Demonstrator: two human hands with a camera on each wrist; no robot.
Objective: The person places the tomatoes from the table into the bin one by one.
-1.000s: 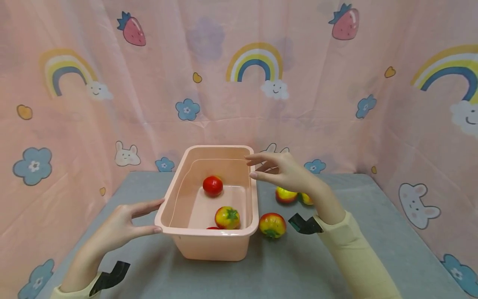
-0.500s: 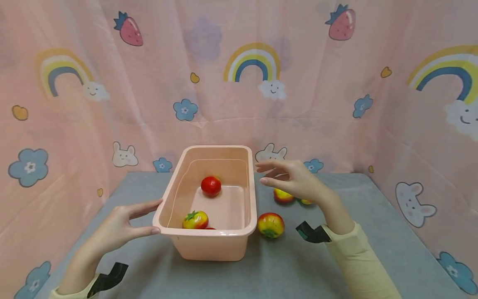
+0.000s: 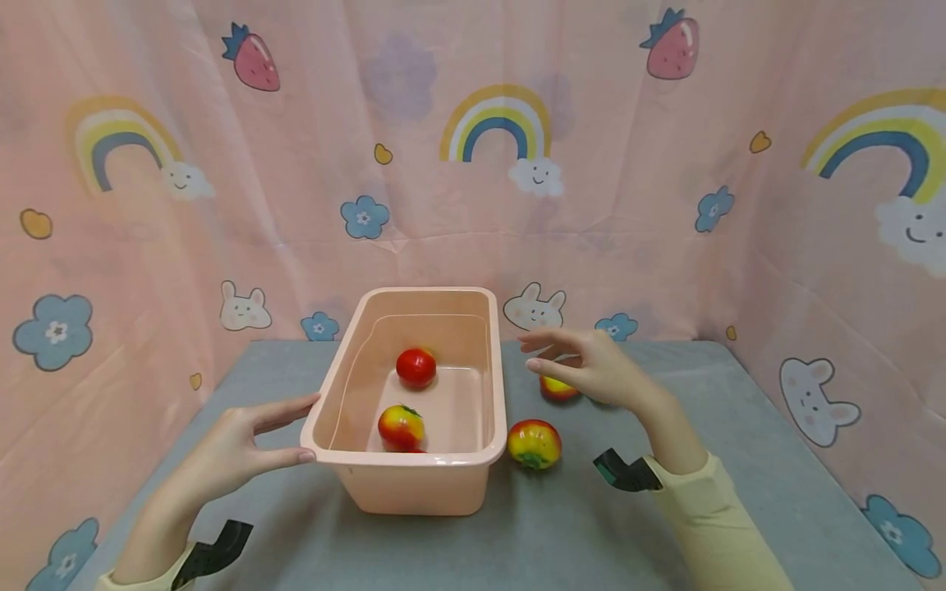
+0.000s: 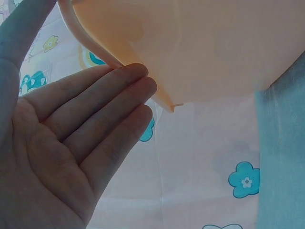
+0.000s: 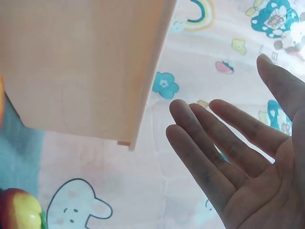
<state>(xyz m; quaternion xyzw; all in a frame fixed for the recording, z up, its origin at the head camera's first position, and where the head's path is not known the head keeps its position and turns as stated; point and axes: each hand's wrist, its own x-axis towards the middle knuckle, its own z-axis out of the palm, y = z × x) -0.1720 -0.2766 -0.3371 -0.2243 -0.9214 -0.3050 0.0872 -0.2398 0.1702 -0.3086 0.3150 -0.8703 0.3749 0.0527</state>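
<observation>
A peach-coloured bin (image 3: 414, 484) stands on the table. My left hand (image 3: 225, 451) touches its left rim with straight fingers and thumb; in the left wrist view the fingertips of the hand (image 4: 86, 124) rest against the rim. Inside the bin lie a red fruit (image 3: 416, 368) and a red-yellow fruit (image 3: 400, 427), with another red one partly hidden by the front rim. My right hand (image 3: 591, 365) hovers right of the bin, holding nothing, its fingers (image 5: 205, 148) loosely spread in the right wrist view. Below it is a red-yellow fruit (image 3: 558, 389), partly covered.
Another red-yellow fruit (image 3: 534, 444) sits on the grey table (image 3: 591, 533), close to the bin's right side. One more behind the right hand is almost wholly hidden. A pink patterned curtain (image 3: 296, 205) stands behind the table and along its sides.
My right hand has moved right and slightly down, away from the bin's rim. The red-yellow fruit inside rolled left, then slightly back right. The left hand keeps its place at the rim.
</observation>
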